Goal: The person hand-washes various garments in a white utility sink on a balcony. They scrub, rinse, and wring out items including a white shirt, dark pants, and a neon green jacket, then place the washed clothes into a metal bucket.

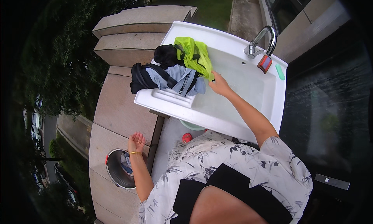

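Note:
My right hand grips the lower edge of a lime-green mesh cloth at the side of a white laundry sink. The rest of the cloth lies on the heaped clothes. Beside it are a black garment and a grey-blue garment with black bands, partly over the sink's ribbed washboard. Water stands in the basin. My left hand is raised, palm up and fingers slightly curled, holding nothing. It is above and beside a metal bucket with some cloth inside.
A chrome faucet rises at the sink's far right. A red-edged sponge or brush and a green bar lie on that rim. The bucket stands on a stone ledge. Below the sink are a pale green basin and a red shoe.

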{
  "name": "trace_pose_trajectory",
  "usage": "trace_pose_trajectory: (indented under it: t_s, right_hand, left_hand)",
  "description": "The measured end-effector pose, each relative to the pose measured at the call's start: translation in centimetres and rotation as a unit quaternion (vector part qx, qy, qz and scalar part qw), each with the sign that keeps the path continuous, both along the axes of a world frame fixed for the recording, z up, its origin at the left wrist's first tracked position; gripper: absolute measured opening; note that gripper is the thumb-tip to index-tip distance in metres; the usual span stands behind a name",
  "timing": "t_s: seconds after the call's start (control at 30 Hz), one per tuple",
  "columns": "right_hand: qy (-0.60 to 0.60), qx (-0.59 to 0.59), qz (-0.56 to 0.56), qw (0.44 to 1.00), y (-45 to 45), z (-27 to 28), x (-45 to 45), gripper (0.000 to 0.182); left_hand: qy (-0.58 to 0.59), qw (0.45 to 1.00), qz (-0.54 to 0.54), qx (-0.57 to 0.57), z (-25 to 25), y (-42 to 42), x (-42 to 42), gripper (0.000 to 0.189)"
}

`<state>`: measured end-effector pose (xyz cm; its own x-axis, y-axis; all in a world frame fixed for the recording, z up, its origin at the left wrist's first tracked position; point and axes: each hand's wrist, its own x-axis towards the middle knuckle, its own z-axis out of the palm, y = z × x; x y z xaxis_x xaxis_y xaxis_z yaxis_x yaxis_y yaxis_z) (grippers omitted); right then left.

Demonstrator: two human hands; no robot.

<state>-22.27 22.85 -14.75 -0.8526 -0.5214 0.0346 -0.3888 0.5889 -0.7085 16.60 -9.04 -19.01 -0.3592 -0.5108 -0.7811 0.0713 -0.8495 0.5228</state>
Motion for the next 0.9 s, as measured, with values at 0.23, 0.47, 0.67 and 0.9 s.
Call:
trace_pose_trajectory:
  t_s: [0.23, 0.47, 0.67, 0.9]
  right_hand:
    - [0.031, 0.054, -0.046, 0.997, -4.6, -1.5, -2.8, 0.066]
    - [0.043, 0.241, -0.004, 0.970, 8.5, -0.6, 0.1, 0.055]
    - [-0.113, 0.397, -0.033, 0.910, 20.8, -1.9, 2.1, 0.048]
    - [0.067, 0.217, -0.165, 0.960, 17.5, -0.6, 3.8, 0.057]
  left_hand:
    - [-0.072, 0.971, -0.173, -0.151, 7.3, 5.1, -5.2, 0.026]
    - [-0.131, 0.923, -0.205, -0.299, 7.6, 5.3, -7.1, 0.023]
    - [-0.049, 0.851, -0.297, -0.429, 11.3, 8.7, -14.5, 0.019]
    - [0.139, 0.590, -0.499, -0.620, 13.1, 18.7, -27.4, 0.022]
